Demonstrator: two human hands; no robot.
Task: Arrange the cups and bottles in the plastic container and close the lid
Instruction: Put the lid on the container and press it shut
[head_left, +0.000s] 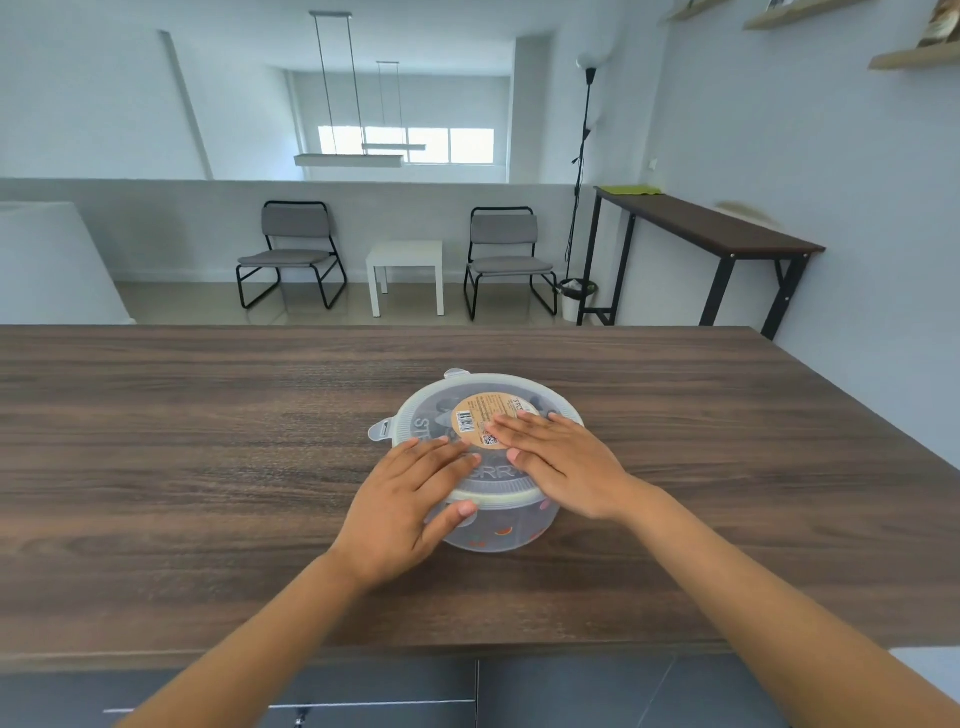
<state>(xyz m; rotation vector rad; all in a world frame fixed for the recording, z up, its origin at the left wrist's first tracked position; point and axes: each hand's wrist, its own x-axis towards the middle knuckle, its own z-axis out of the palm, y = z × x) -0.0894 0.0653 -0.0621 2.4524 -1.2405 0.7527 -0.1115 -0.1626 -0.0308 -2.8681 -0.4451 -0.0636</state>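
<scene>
1. Head view gives me the round plastic container (498, 530) standing on the dark wooden table (208, 415), near its middle, with the translucent lid (431, 410) on top.
2. My left hand (410, 499) lies flat on the near left part of the lid, fingers spread; the thumb (460, 512) presses against the rim at the container's side.
3. My right hand (561, 462) rests palm down on the right half of the lid, fingers extended and close together, tips touching the round tan label (480, 415).
4. Neither hand grips anything; both just press downward.
5. Through the clear wall I see small reddish shapes, but I cannot tell what they are.
</scene>
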